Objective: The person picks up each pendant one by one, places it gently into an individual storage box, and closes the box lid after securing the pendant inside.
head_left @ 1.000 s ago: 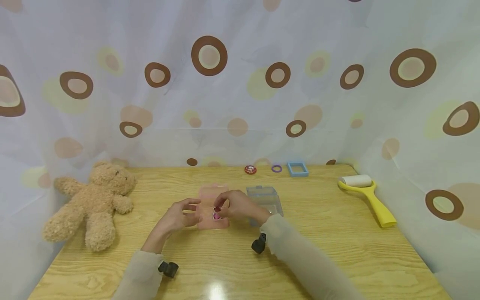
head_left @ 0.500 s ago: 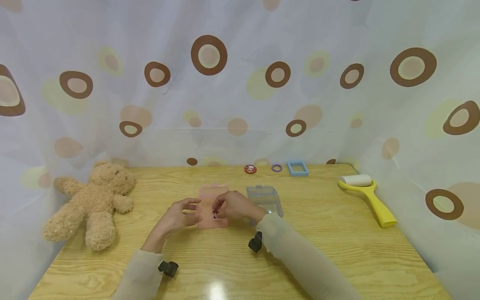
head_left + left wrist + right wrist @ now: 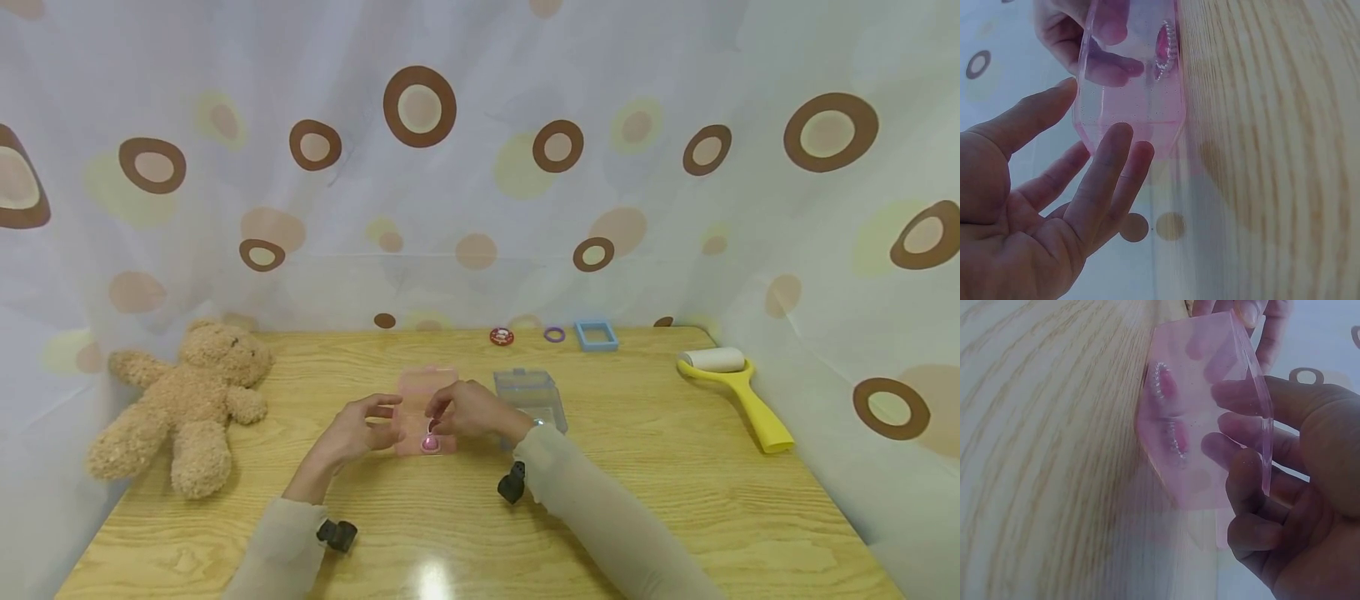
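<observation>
The pink see-through box [image 3: 426, 382] stands on the table with its lid raised. On its floor lies a pink gem edged with small clear beads [image 3: 430, 443]. The right wrist view shows a second such gem shape [image 3: 1180, 440]; I cannot tell whether it is a reflection. My right hand [image 3: 474, 410] reaches into the box, thumb and fingers apart from the gem [image 3: 1164, 50] and holding nothing visible. My left hand [image 3: 356, 432] is spread at the box's left side, its fingertips [image 3: 1120, 132] at the wall.
Right of the pink box stands a clear bluish box [image 3: 525, 381], lid up, with a small shiny thing [image 3: 539, 423] inside. Behind are a red disc [image 3: 502, 337], a purple ring [image 3: 554, 327] and a blue square frame [image 3: 597, 347]. A teddy bear [image 3: 198, 396] lies left, a yellow-handled roller [image 3: 757, 417] right.
My right hand has shifted slightly left and let go of the dark red gem it pinched. A pink gem now shows closer to the box's front. My left hand has stayed still.
</observation>
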`<state>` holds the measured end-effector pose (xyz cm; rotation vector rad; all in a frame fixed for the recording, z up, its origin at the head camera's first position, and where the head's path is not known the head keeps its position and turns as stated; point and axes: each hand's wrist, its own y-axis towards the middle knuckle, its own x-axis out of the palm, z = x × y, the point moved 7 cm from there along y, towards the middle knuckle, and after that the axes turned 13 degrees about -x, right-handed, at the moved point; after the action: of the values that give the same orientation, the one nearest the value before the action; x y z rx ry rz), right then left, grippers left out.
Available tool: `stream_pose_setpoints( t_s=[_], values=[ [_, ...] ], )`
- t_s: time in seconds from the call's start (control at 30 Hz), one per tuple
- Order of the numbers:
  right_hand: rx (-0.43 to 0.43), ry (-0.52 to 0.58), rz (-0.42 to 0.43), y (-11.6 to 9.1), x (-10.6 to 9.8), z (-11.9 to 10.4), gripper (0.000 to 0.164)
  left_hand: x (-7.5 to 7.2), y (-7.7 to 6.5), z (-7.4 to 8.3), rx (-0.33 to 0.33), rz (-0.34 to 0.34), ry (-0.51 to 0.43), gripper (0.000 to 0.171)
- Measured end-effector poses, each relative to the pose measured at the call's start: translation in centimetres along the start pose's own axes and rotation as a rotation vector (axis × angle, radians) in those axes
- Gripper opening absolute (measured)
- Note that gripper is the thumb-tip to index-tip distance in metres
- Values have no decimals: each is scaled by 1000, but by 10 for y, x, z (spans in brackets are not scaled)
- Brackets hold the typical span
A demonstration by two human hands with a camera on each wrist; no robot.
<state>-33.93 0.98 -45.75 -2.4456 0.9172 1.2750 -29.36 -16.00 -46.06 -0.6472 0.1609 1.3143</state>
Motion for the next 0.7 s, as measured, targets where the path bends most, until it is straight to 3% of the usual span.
stream_pose_setpoints(
  t_s=[0.23,0.47,0.7],
  values=[
    [15,29,40,-3,-5,3,21,0,0,0,-1,-5,-6,58],
    [-5,114,104,-9,-22,4,25,0,0,0,-2,3,-5,58],
    [35,90,191,-13,-38,11,25,0,1,-1,-5,7,1,57]
  ],
)
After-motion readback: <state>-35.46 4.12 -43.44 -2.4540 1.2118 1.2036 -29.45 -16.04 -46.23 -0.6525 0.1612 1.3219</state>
